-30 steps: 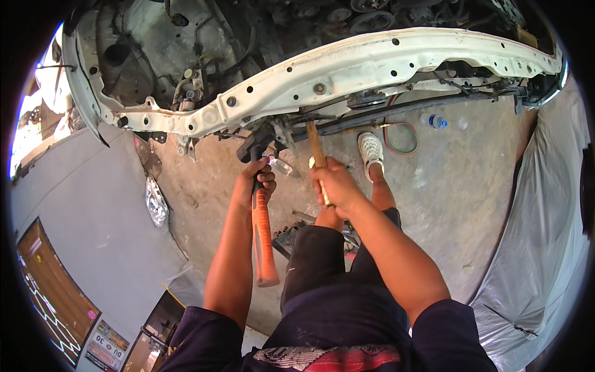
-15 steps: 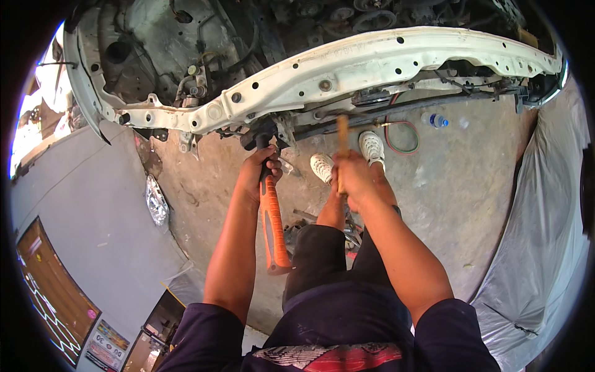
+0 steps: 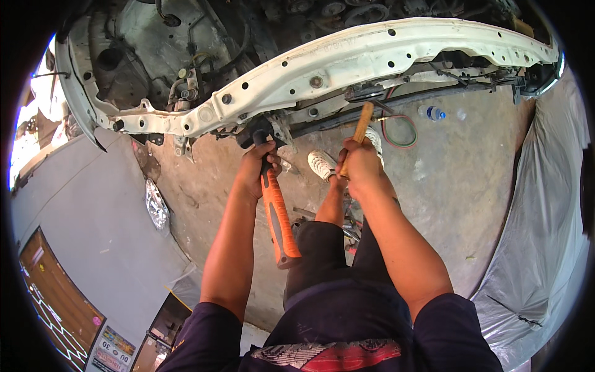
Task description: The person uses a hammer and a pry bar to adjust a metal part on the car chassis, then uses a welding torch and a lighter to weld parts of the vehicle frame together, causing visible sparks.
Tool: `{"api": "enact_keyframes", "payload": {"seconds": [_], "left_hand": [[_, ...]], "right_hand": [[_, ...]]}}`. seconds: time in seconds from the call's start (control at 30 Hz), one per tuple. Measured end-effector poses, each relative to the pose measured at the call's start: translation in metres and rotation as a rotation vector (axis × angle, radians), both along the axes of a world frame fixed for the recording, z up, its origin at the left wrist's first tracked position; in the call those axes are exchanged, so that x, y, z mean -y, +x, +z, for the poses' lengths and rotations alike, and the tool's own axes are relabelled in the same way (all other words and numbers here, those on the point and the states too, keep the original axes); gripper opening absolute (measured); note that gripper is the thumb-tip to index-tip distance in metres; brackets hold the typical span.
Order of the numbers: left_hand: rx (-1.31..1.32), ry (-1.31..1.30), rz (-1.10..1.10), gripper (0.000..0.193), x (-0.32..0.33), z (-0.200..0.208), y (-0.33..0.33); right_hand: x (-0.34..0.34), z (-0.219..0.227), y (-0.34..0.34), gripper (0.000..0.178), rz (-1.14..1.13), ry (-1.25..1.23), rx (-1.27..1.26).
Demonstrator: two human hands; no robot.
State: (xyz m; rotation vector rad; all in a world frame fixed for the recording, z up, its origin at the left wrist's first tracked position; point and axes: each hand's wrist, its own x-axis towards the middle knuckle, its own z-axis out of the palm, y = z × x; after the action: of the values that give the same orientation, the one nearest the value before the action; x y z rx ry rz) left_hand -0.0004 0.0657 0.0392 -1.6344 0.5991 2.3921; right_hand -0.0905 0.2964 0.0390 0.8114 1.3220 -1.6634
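My left hand (image 3: 261, 165) is closed round the black upper neck of an orange-and-grey-handled hammer (image 3: 280, 218). Its dark head end sits against metal parts under the white front crossmember (image 3: 365, 65) of a car, and the handle hangs down toward my thigh. To the right, my right hand (image 3: 359, 162) grips a wooden-handled hammer (image 3: 362, 127). The handle points up and slightly right, and a thin dark head seems to show at its far end. This hammer is apart from the orange one, below the crossmember.
A clear plastic bottle (image 3: 432, 113) with a blue cap lies on the concrete floor near a red-and-green hose (image 3: 409, 141). Metal parts (image 3: 351, 232) lie between my legs. Grey plastic sheeting (image 3: 527, 260) hangs at right; a silver foil-like bundle (image 3: 157, 206) lies by the left wall.
My right hand's hammer has swung from nearly upright to tilted right. The orange handle's lower end has shifted slightly right, while my left hand keeps its grip.
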Motion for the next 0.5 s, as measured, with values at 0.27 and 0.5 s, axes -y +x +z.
{"api": "enact_keyframes", "payload": {"seconds": [0.27, 0.5], "left_hand": [[0.010, 0.037, -0.020, 0.009, -0.001, 0.002, 0.004], [0.061, -0.016, -0.030, 0.011, -0.005, 0.007, 0.003]], "right_hand": [[0.008, 0.006, 0.006, 0.010, 0.252, -0.054, 0.041], [0.024, 0.007, 0.030, 0.012, 0.391, -0.109, 0.178]]}}
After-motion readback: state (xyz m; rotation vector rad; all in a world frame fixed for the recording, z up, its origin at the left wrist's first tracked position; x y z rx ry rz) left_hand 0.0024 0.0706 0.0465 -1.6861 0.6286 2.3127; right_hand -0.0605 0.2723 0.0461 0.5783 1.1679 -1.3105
